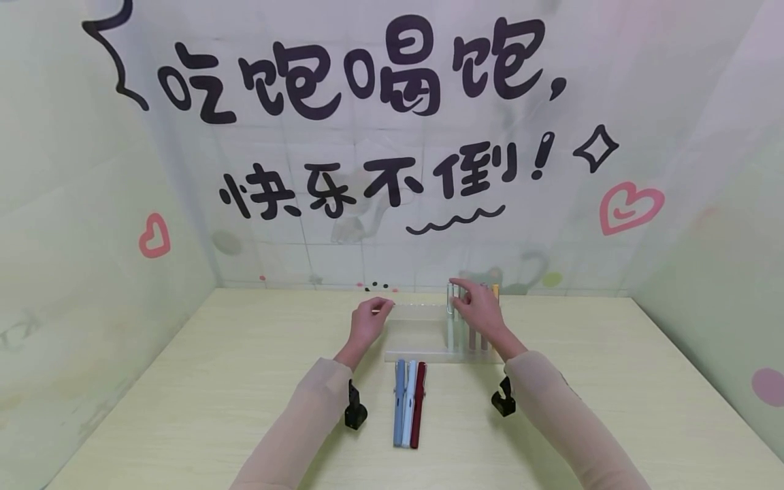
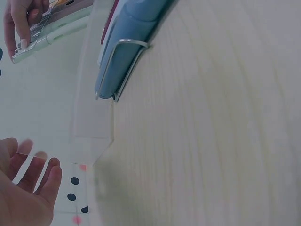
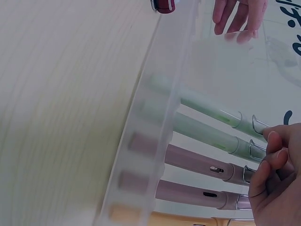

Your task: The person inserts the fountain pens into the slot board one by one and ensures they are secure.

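A clear pen stand (image 1: 416,356) stands upright toward the back of the table. My left hand (image 1: 367,323) pinches its upper left edge, thumb and fingers on either side of the transparent panel. At the cap of the leftmost light green pen (image 3: 209,108) is my right hand (image 1: 480,313), thumb and index finger holding its upper end. That pen stands in the rack, its lower end behind the frosted front ledge (image 3: 157,94). Beside it stand a second green pen (image 3: 207,133), two mauve pens (image 3: 195,160) and an orange pen (image 3: 183,220), partly behind my right hand.
In front of the stand, a blue pen (image 1: 400,405), a pale blue pen (image 1: 410,401) and a dark red pen (image 1: 419,408) lie side by side on the wooden table (image 1: 184,395). A printed backdrop (image 1: 275,258) rises behind the stand.
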Demonstrator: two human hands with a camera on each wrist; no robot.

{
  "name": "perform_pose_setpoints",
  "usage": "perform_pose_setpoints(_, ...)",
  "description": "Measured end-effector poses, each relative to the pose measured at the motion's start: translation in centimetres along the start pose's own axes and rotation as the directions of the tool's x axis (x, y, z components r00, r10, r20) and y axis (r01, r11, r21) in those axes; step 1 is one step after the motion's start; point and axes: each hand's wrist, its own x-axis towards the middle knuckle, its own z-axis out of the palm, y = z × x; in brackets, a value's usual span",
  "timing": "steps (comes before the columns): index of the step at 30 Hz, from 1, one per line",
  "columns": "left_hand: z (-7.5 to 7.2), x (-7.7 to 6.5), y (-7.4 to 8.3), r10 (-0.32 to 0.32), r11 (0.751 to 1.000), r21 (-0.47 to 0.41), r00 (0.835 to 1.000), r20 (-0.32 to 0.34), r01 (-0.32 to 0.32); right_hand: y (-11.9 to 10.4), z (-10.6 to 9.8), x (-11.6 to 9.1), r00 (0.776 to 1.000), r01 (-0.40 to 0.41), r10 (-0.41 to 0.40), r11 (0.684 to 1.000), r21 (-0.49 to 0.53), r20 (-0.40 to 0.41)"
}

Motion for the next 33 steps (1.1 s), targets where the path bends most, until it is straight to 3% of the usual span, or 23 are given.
perform_pose_setpoints(6,0.1,0.0,0.0,-0.006,1.0,0.0,1.0,0.001,0.006,0.2,-0.1,-0.1,1.0,-0.002,0.002,1.0,0.016,-0.004)
perform_pose_setpoints(17,0.0,0.0,0.1,-0.005,1.0,-0.002,1.0,-0.001,0.005,0.4,0.1,-1.6,0.992,0.087,-0.077,0.992,0.094,-0.098)
perform_pose_setpoints(33,0.0,0.0,0.0,-0.013,1.0,-0.012,1.0,0.004,0.013,0.3,1.8,-4.1,0.999,0.046,-0.048,0.989,0.143,0.011)
